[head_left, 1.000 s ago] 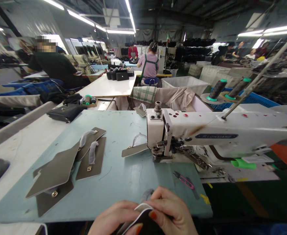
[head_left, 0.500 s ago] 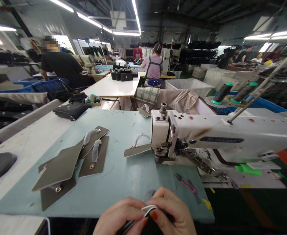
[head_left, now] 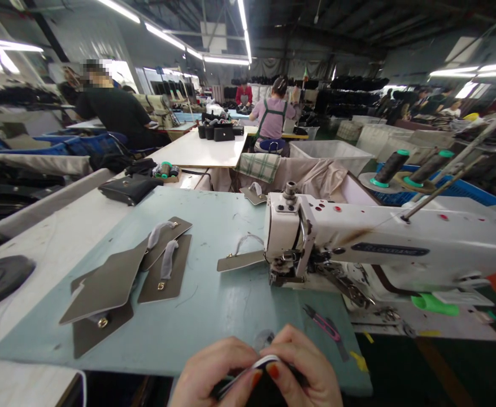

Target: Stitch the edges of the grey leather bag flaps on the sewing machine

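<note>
Near the front edge of the table, my left hand (head_left: 216,364) and my right hand (head_left: 307,362) are closed side by side. Thumbs and fingers of both pinch a black piece with a white edge (head_left: 268,359), bent between them; most of it is hidden by the hands. A small round grey disc (head_left: 264,338) lies just beyond the fingers. To the right rest pink-handled thread snips (head_left: 327,328). Several grey-brown panels (head_left: 112,277) with film-wrapped handles and gold fittings lie to the left, partly stacked. Another such panel (head_left: 239,261) tilts against the sewing machine's head.
The white sewing machine (head_left: 383,226) takes up the right side, with dark thread cones (head_left: 390,169) behind it. A black bag (head_left: 129,189) sits at the back left. A dark round object (head_left: 2,280) is at the left edge. Co-workers sit farther back.
The view has turned slightly left, so the scene sits farther right. Both hands keep their pinch on the black piece. A co-worker in a purple top has raised a hand.
</note>
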`<state>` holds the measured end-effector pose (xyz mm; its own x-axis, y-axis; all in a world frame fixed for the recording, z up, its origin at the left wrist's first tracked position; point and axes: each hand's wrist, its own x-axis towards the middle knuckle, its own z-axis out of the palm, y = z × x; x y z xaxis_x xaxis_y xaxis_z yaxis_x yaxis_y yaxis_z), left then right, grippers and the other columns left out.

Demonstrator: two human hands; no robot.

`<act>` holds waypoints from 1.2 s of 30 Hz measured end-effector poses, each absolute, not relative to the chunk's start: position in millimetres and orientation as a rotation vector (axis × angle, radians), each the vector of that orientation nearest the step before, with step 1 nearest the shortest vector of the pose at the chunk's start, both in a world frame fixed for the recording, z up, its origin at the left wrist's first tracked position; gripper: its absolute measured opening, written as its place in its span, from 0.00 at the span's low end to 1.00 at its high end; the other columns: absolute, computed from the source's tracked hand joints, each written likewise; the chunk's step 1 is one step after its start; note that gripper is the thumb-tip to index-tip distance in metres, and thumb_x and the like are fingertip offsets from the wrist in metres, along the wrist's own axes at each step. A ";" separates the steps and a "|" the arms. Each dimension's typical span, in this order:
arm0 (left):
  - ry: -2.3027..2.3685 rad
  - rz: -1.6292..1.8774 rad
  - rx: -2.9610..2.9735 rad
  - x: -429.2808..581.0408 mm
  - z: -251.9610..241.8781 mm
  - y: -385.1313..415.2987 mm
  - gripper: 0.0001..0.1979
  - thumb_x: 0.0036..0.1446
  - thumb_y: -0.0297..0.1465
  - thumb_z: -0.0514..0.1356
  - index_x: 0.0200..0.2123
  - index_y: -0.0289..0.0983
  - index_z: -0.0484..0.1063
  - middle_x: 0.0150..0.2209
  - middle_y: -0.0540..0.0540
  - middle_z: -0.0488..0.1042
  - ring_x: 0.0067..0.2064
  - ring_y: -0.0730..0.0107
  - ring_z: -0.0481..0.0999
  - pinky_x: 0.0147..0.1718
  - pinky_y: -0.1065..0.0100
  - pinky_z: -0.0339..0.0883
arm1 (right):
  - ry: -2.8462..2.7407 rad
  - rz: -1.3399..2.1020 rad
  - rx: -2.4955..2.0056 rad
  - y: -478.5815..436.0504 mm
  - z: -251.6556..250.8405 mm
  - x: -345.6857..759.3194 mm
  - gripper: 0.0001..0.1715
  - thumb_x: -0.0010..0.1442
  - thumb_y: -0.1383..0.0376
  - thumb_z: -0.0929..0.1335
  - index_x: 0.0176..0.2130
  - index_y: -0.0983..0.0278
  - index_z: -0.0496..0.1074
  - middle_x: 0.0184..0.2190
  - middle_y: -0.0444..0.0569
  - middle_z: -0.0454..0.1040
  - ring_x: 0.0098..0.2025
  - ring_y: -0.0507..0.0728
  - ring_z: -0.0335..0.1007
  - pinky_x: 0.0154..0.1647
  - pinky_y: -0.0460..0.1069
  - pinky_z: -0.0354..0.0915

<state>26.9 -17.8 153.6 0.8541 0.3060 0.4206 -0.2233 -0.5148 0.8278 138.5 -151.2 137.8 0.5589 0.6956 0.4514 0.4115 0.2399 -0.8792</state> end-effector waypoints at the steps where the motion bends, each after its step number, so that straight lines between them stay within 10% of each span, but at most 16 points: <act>1: 0.017 0.656 2.010 27.9 153.6 -17.2 0.08 0.54 0.21 0.61 0.35 0.39 0.74 0.29 0.49 0.79 0.29 0.72 0.79 0.30 0.77 0.73 | -1.046 0.238 -1.383 -150.6 137.4 138.4 0.10 0.64 0.60 0.66 0.40 0.59 0.77 0.26 0.46 0.70 0.28 0.52 0.68 0.27 0.43 0.63; 36: 0.450 0.586 2.074 7.5 140.8 6.0 0.14 0.62 0.35 0.53 0.31 0.38 0.77 0.29 0.47 0.77 0.30 0.68 0.75 0.31 0.76 0.69 | -1.401 -0.043 -1.813 -146.8 111.8 160.9 0.28 0.70 0.53 0.53 0.26 0.64 0.64 0.23 0.45 0.65 0.28 0.53 0.58 0.29 0.48 0.50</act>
<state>7.5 6.0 140.8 0.8209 0.5209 0.2340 0.0908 -0.5237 0.8471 160.9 -146.8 111.8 0.3788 0.7889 0.4838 0.8171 -0.0396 -0.5752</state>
